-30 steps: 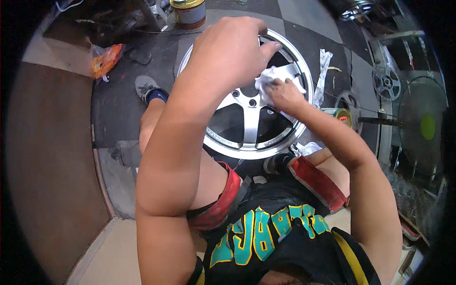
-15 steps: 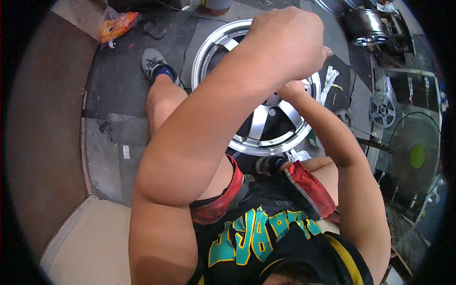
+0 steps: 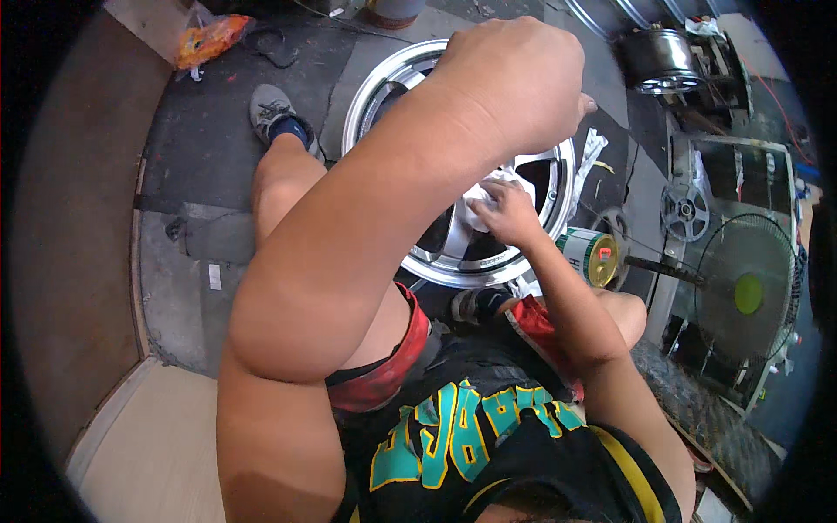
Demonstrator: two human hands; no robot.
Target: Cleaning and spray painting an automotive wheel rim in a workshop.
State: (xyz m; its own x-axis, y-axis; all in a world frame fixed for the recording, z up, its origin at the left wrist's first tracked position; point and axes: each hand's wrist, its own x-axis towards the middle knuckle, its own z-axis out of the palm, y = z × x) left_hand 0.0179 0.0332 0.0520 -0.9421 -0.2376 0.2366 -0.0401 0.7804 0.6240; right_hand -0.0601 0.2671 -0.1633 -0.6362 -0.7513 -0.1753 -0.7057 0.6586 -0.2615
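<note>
A silver alloy wheel (image 3: 484,261) lies between my legs, partly covered by my left forearm. My left hand (image 3: 514,83) is over the wheel's upper right, knuckles bent and thumb showing; what its curled fingers hold is hidden. My right hand (image 3: 510,213) presses a crumpled white cloth (image 3: 478,218) onto the spokes, fingers bent over it. A green, white and gold can (image 3: 591,257) stands right of the wheel, beside a strip of white paper or cloth (image 3: 588,157).
A standing fan (image 3: 745,279) is at the right, near a small grey wheel (image 3: 684,209). More rims (image 3: 663,61) lie at the upper right. An orange bag (image 3: 209,35) and a container (image 3: 392,13) are at the top; a brown board (image 3: 87,218) borders the left.
My left hand moved right and slightly up since a second ago, covering more of the wheel. My right hand with the cloth shifted down and left toward the wheel's lower spokes.
</note>
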